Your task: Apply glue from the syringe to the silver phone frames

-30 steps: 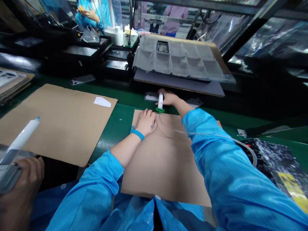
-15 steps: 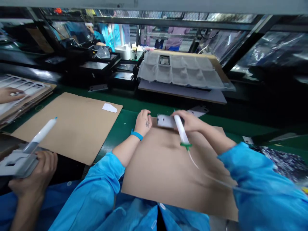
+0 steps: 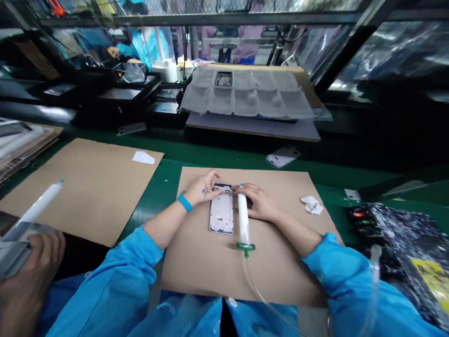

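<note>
On the cardboard sheet (image 3: 196, 262) in front of me lies a silver-grey phone frame (image 3: 222, 213), its long side pointing toward me. My left hand (image 3: 205, 188) grips its upper left edge, with the thumb over the face near the top. A dispensing syringe (image 3: 243, 217) filled with white material is held in my right hand (image 3: 258, 202), just right of the frame. Its blue tip points away from me, and a clear hose runs from the green cap. Fingertips of my right hand reach the frame's upper right corner.
A crumpled white wipe (image 3: 312, 205) lies on the cardboard's right side. Beyond it rests another phone frame (image 3: 283, 156). A grey compartment tray (image 3: 259, 96) stands at the back. At left, a co-worker's hand (image 3: 42, 255) holds another syringe (image 3: 37, 206). A controller box (image 3: 368, 229) sits right.
The phone frame has come from my right hand to the cardboard and turned lengthwise toward me. My left hand now grips it. The syringe has moved closer to me; the view has shifted.
</note>
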